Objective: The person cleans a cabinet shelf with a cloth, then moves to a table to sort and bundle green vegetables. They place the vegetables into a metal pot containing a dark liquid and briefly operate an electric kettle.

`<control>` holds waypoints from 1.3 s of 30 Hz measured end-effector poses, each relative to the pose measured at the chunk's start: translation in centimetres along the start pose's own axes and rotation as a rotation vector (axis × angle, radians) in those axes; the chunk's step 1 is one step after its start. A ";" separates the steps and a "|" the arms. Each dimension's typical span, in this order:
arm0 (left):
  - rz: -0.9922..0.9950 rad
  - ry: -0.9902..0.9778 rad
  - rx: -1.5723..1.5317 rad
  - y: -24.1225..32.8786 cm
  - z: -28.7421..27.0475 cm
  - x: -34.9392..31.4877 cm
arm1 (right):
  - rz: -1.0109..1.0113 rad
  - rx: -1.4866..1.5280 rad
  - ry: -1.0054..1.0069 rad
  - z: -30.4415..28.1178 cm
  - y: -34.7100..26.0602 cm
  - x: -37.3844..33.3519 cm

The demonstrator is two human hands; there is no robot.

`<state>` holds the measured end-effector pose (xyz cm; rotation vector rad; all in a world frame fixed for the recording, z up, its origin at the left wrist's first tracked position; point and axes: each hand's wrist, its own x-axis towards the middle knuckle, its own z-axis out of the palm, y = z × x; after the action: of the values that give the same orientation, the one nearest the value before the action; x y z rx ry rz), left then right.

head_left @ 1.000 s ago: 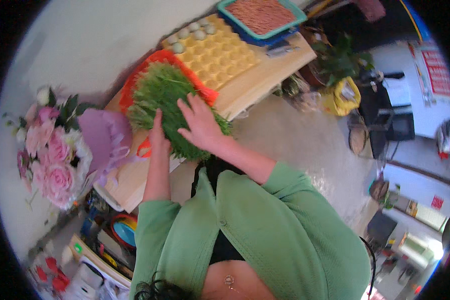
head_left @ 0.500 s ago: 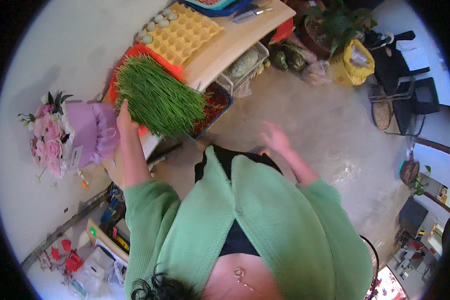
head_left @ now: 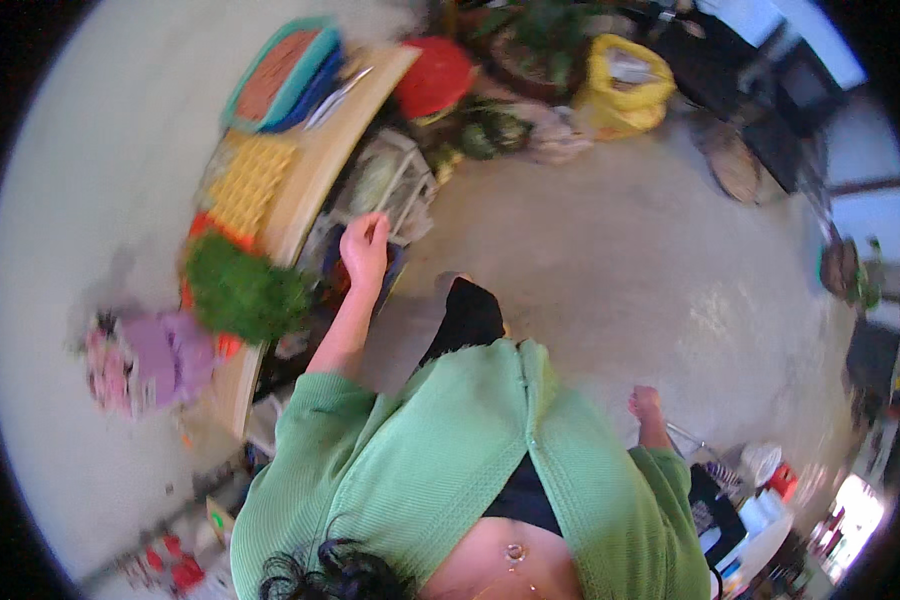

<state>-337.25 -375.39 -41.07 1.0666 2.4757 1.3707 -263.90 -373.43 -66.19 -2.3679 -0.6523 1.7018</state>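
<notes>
My left hand (head_left: 367,248) is raised over the floor at the right side of the wooden table, its fingers curled in and nothing visible in them. Lower right, my right hand (head_left: 646,402) hangs beside my body, closed and slightly blurred, with nothing seen in it. A thick clump of green grass-like shoots (head_left: 245,285) lies on the table, left of my left hand and apart from it. Under the shoots, part of a red-orange tray (head_left: 228,345) shows. Beyond them on the table sits a yellow egg tray (head_left: 252,180).
A pink bouquet in purple wrap (head_left: 155,360) is at left. Stacked teal and blue basins (head_left: 332,50) stand at the table's far end. Past the table are a red round lid (head_left: 436,78), a yellow bag (head_left: 625,95) and a white crate (head_left: 410,190). A metal rail (head_left: 685,436) is near my right hand.
My left hand has left the green shoots and moved right, off the table, fingers now curled. My right hand has dropped to the lower right and closed. The view has turned, and the table appears further left.
</notes>
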 end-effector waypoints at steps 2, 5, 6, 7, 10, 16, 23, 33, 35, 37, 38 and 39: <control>-0.162 -0.183 -0.071 1.7 4.8 -0.1 | -0.051 0.055 -0.027 1.9 -1.7 -1.3; -0.474 -0.365 -0.238 3.3 11.4 0.7 | -0.127 -0.080 -0.094 6.7 -7.7 -2.3; -0.527 -0.378 -0.282 3.7 13.6 1.1 | -0.283 -0.107 -0.179 7.7 -9.9 -2.7; -0.536 -0.382 -0.296 3.9 15.9 1.6 | -0.326 0.007 -0.268 8.6 -12.2 -3.0; -0.549 -0.457 -0.310 4.1 22.9 3.9 | -0.462 -0.111 -0.257 9.4 -18.6 -1.9; -0.675 -0.527 -0.394 8.6 36.6 9.1 | -0.325 -0.414 -0.214 2.1 -29.4 8.0; -0.708 -0.652 -0.372 17.5 48.2 14.0 | -0.362 -0.539 -0.005 -4.7 -44.2 17.9; -0.752 -0.521 -0.392 28.1 61.5 14.9 | -0.093 0.031 -0.281 -6.6 -62.3 35.2; -0.793 -0.465 -0.354 28.9 64.3 13.8 | 0.024 0.023 -0.423 -7.2 -66.0 42.1; -0.882 -0.436 -0.271 29.6 66.5 11.9 | 0.051 0.034 -0.374 -6.3 -70.0 48.5; -0.891 -0.450 -0.294 30.0 67.8 10.8 | 0.041 0.068 -0.319 -5.5 -72.4 51.4; -0.912 -0.466 -0.298 30.4 69.2 9.8 | 0.033 0.117 -0.288 -4.5 -75.1 54.0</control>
<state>-300.01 -310.52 -55.56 0.0978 1.9033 0.9814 -264.98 -282.48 -83.65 -2.0869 -0.5381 2.0566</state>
